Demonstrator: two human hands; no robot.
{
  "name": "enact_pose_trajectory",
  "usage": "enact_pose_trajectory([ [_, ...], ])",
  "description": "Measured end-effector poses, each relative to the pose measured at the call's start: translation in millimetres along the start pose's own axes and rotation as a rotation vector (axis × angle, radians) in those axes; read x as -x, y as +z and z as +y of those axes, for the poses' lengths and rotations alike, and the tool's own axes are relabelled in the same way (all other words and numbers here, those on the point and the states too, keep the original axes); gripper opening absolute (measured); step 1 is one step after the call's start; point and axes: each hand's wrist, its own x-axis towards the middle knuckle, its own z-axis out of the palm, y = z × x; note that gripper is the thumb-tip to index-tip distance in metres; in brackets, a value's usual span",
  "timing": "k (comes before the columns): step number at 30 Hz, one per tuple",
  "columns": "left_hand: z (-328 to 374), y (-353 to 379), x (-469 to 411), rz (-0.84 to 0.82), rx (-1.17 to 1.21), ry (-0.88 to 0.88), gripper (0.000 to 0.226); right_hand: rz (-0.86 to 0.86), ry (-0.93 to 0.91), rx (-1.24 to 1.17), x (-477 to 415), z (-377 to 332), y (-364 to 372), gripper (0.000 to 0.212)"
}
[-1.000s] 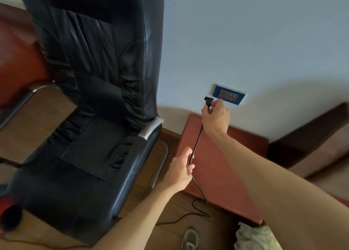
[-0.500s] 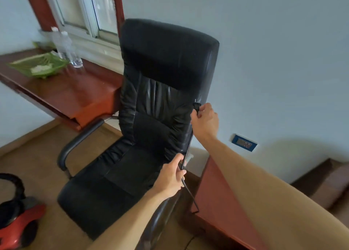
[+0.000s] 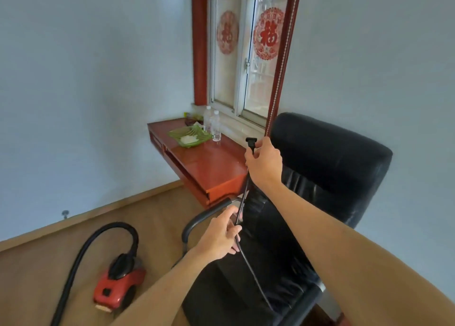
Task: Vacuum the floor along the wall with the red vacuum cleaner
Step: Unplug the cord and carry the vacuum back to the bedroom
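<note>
Here the right hand grips the plug; the left hand pinches its cord above the chair.

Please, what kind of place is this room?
Probably a home study or small office room: a black leather high-backed office chair, a reddish-brown wooden desk under a red-framed window with red paper-cut decorations, and a red canister vacuum cleaner on the wooden floor.
</note>
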Motion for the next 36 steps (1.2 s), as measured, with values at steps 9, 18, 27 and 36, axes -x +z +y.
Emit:
enact_pose_trajectory([
  [9,-11.4,-114.6,26.5,0.264,-0.202,-0.037,0.023,-0.151,-0.221,-0.219,-21.4,-96.9,74.2,0.015],
  [18,-24.8,-183.7,62.3,0.5,-0.357,-0.084,0.021,-0.286,-0.26,-0.487,-16.8,-159.5,138.4,0.015],
  [27,-34.7,-249.9,98.4,0.631,-0.413,-0.168,0.021,-0.427,-0.249,-0.665,-4.3,-220.7,188.6,0.013],
  [36,-86.6,-312.5,123.7,0.671,-0.461,-0.225,0.019,-0.496,-0.278,-0.702,18.2,-262.6,261.8,0.014],
])
